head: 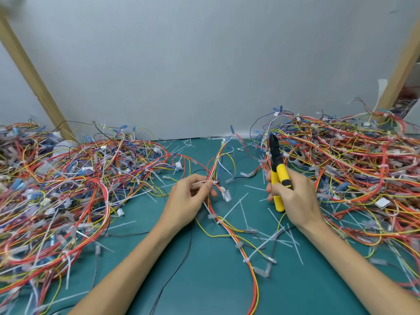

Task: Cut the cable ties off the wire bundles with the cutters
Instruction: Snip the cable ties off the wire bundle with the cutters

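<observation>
Yellow-handled cutters [281,172] gripped by right hand [293,199]; left hand [188,199] pinches red-orange wire bundle [212,167].

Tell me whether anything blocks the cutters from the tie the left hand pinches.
Nothing solid: only open mat separates the cutters in the right hand from the cable tie; a clear connector dangles beside it.

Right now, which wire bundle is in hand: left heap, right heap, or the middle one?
The middle bundle: the left hand pinches it. The left heap and right heap just lie on the mat; the right hand holds only the cutters.
</observation>
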{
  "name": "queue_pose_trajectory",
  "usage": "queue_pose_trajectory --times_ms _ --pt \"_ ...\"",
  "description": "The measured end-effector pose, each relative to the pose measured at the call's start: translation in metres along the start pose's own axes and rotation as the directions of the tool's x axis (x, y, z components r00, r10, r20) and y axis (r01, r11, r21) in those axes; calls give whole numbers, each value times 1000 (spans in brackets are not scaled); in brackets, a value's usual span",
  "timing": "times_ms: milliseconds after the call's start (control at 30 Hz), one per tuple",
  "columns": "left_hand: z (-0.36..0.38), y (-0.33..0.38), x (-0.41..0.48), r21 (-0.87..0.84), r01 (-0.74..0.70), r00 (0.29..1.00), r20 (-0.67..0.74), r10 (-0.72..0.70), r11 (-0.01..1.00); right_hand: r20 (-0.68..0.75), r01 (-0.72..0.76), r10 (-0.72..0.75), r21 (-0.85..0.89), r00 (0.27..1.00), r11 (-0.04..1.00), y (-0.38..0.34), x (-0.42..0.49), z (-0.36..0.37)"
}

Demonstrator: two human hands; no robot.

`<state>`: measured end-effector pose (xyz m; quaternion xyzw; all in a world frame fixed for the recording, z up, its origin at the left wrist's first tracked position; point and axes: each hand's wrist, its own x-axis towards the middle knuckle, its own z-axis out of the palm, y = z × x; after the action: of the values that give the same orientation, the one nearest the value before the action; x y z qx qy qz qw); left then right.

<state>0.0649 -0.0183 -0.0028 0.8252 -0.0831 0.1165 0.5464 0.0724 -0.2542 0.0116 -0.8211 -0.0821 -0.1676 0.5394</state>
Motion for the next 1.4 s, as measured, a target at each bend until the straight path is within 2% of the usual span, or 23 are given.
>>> queue_pose_trajectory --times_ms 200,433,567,867,1233,1400 --pt "-1 -3 2 3 22 1000 -2 -22 1000 20 39 -38 -37 999 999 3 -1 1" --pt "-1 -3 3 -7 22 1000 0 -22 1000 -20 140 -148 -218 989 966 5 -2 2" --pt "-1 -5 3 -7 25 1000 -12 -25 1000 -63 137 -170 -361 983 923 6 -2 4" --pt "-1 -6 4 24 38 998 -56 -37 999 -101 111 -186 -508 977 854 6 -4 7" --pt "-2 -5 3 10 38 993 -110 -36 999 67 229 -237 -600 969 766 3 -8 9" --pt "-2 -4 3 15 31 994 -104 -30 999 119 325 -321 -609 939 724 2 -9 10"
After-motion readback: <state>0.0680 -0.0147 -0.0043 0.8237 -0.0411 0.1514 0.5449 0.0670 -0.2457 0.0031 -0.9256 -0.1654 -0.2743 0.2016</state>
